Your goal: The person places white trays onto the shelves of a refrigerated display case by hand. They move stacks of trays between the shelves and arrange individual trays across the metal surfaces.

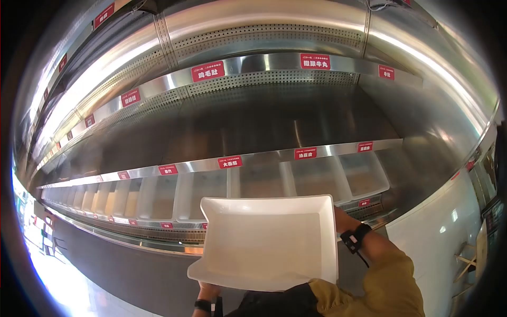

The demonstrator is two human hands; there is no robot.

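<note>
White tray (266, 245) just in front of the steel display case (296, 119), open side up. Left hand (209, 290) on the tray edge away from the case, right hand (343, 221) at its right side. Both hold it; fingers hidden by it, can't tell spread. Translucent bins (206, 196) line the case's lower level; red labels (208, 71) on the case's shelf edges.

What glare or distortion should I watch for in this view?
Head view: fisheye distortion bows the upper label rail; head view: glare streaks cross the metal display cabinet; head view: the lower-left floor is washed out; head view: the white plastic tray reads clearly.
</note>
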